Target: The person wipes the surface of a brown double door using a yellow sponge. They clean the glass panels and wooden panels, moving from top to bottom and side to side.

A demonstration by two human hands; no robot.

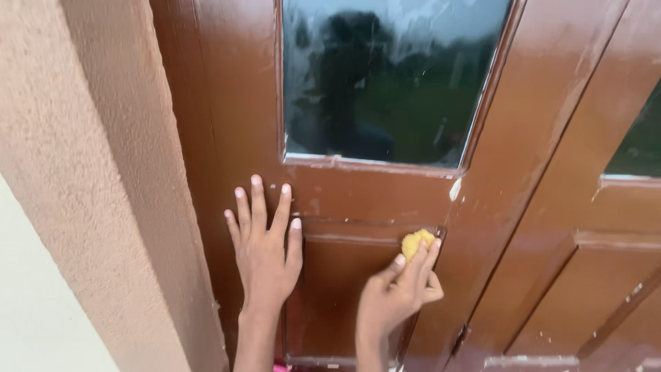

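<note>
In front of me stands a glossy brown wooden door (358, 200), its paint chipped in white flecks. Its glass pane (392, 76) is smeared and reflects greenery and a dark shape, perhaps my own outline, though the streaks make that hard to tell. To my right a second brown door leaf (585, 227) has its own pane (640, 138). At my left runs a rough pinkish plastered wall (89, 179), then a paler wall (34, 303).

The yellow sponge (417, 242) is partly hidden behind fingers (421, 262); the glass pane (385, 76) is cut off above.
</note>
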